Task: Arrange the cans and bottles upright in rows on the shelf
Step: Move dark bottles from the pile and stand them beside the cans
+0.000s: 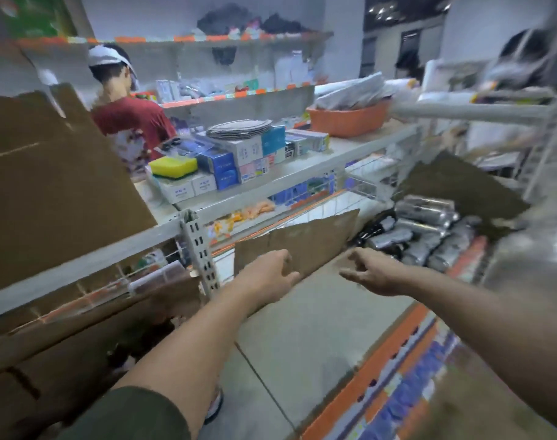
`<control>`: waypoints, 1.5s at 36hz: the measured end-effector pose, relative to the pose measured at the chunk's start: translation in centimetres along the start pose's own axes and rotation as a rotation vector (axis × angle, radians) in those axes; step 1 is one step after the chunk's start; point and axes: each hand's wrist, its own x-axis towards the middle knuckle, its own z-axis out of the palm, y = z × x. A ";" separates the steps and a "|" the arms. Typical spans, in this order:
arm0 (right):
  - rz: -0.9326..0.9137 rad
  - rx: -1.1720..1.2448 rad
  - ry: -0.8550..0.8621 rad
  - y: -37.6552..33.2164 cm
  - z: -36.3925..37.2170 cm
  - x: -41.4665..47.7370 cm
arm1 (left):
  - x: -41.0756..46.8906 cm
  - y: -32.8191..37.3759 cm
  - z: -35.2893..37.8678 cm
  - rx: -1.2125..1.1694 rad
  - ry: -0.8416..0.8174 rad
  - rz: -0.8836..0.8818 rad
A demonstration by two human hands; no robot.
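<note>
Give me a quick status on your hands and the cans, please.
Left hand open, empty. Right hand open, empty. Cans heaped on their sides, none upright. Cardboard flap just ahead of hands.

Your cans (429, 231) — smeared by blur, labels unreadable, count unclear; a cardboard flap (461, 185) covers the far ones. The shelf (375, 373) on your right blurs and runs off the bottom edge. Print on the small boxes (226, 163) — too small to read.
</note>
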 end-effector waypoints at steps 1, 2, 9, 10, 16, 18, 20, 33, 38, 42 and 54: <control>0.047 -0.015 0.022 1.9 -0.7 -0.7 | 1.2 1.2 0.9 0.014 -0.024 0.026; 0.088 -0.019 0.036 3.9 -1.2 -1.2 | 2.2 2.3 1.7 0.027 -0.044 0.050; 0.249 -0.067 0.008 14.4 -4.5 -1.1 | 9.0 9.1 6.2 0.029 -0.106 0.128; 0.255 -0.074 0.006 15.6 -4.8 -0.2 | 10.2 9.8 6.7 0.025 -0.113 0.128; 0.153 -0.117 0.001 21.6 -6.1 8.1 | 18.3 13.3 8.2 0.023 -0.148 0.040; 0.109 -0.115 -0.016 23.3 -6.7 11.0 | 20.8 14.3 8.4 -0.008 -0.161 -0.005; 0.080 -0.080 -0.043 24.9 -7.5 13.5 | 23.1 15.1 8.8 -0.022 -0.164 -0.035; -0.059 -0.041 -0.212 30.2 -9.0 22.0 | 30.9 16.6 9.8 -0.052 -0.182 -0.193; -0.028 -0.025 -0.257 31.3 -8.9 22.2 | 32.1 16.1 9.9 -0.029 -0.209 -0.190; -0.018 -0.037 -0.284 31.6 -8.7 22.4 | 32.6 15.8 10.6 -0.020 -0.204 -0.178; -0.125 -0.184 -0.417 32.8 -4.0 27.0 | 38.2 12.6 16.4 -0.133 -0.154 -0.195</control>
